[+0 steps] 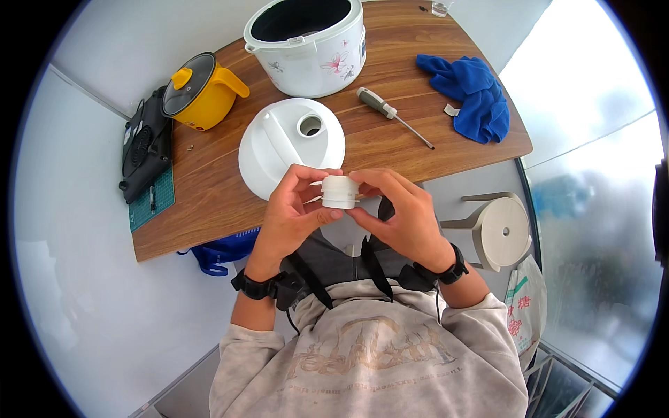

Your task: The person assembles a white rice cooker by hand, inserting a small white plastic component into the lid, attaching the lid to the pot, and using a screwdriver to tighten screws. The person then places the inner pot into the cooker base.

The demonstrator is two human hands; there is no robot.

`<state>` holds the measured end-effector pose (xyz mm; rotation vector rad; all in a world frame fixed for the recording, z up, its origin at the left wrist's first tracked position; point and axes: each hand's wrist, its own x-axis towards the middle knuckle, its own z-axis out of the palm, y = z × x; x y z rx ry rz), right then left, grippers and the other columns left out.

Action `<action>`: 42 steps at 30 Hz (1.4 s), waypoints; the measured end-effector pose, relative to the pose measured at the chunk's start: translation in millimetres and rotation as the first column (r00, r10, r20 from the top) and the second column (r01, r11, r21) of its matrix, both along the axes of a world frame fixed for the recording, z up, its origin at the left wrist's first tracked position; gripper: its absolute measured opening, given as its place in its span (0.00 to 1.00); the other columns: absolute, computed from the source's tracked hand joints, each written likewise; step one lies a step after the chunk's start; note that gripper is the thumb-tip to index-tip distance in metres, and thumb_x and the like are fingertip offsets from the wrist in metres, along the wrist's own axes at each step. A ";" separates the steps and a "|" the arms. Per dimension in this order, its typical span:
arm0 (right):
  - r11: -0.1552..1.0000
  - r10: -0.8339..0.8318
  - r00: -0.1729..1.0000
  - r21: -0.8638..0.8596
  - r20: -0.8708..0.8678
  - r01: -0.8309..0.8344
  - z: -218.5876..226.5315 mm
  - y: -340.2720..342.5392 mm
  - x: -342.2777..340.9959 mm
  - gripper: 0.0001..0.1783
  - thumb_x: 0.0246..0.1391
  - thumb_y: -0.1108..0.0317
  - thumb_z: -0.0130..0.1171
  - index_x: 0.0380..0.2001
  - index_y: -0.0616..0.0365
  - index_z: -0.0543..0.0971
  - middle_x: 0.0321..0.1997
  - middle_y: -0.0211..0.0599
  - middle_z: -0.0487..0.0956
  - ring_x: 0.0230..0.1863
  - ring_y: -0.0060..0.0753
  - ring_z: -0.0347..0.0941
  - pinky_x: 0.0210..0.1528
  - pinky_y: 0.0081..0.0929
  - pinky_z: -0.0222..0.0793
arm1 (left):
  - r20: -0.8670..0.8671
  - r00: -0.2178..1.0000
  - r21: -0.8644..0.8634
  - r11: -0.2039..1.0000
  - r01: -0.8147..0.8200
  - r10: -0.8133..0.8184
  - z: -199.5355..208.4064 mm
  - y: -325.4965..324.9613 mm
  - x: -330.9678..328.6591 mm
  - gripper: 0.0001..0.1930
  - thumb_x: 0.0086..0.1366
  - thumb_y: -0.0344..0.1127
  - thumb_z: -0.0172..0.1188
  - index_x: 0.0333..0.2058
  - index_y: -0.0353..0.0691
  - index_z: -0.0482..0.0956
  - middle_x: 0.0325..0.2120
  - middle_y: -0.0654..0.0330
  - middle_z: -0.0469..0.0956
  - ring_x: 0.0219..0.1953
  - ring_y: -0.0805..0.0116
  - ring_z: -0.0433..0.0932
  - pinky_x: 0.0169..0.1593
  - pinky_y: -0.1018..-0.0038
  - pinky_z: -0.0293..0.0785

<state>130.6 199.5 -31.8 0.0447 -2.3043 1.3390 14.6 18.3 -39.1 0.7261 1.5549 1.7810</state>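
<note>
Illumination is bright and diffuse, strongest at far right, where the frosted panel [575, 83] is overexposed. Shadows on the worktop [209, 181] are soft. Fisheye distortion bends straight edges; picture corners are black with blue fringing.

The person's left forearm [252, 313] and right forearm [465, 289] slant inward, bringing the left hand [293, 212] and right hand [404, 209] close together before the body, nearly level. I see both gripping by the fingertips, backs turned outward, fingers [380, 180] bent above, thumbs [325, 217] pointing toward each other below.
</note>
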 end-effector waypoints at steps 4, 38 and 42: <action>0.997 0.007 1.000 -0.075 0.000 -0.007 1.9 0.2 0.3 0.25 0.46 0.75 0.73 0.50 0.57 0.79 0.43 0.38 0.83 0.44 0.34 0.84 0.46 0.28 0.80 | -0.037 0.998 0.022 0.998 -0.051 0.052 1.6 0.3 1.9 0.28 0.53 0.27 0.77 0.48 0.42 0.68 0.53 0.51 0.76 0.52 0.64 0.79 0.51 0.70 0.83; 0.957 -0.097 0.887 -0.204 0.451 0.208 -46.1 92.8 -44.3 0.17 0.57 0.63 0.66 0.41 0.69 0.84 0.29 0.43 0.86 0.31 0.27 0.83 0.37 0.24 0.78 | -0.898 0.217 -0.440 0.789 -0.429 -0.383 28.7 -10.7 -64.2 0.29 0.54 0.10 0.53 0.51 0.48 0.82 0.61 0.58 0.72 0.68 0.54 0.64 0.66 0.61 0.69; 0.950 -0.098 0.879 -0.219 0.467 0.223 -58.0 96.4 -54.6 0.16 0.57 0.63 0.64 0.41 0.68 0.84 0.29 0.42 0.86 0.30 0.27 0.83 0.36 0.25 0.77 | -0.864 0.111 -0.487 0.760 -0.432 -0.491 18.2 -13.5 -87.8 0.26 0.56 0.13 0.55 0.51 0.47 0.81 0.61 0.58 0.72 0.67 0.54 0.65 0.67 0.61 0.68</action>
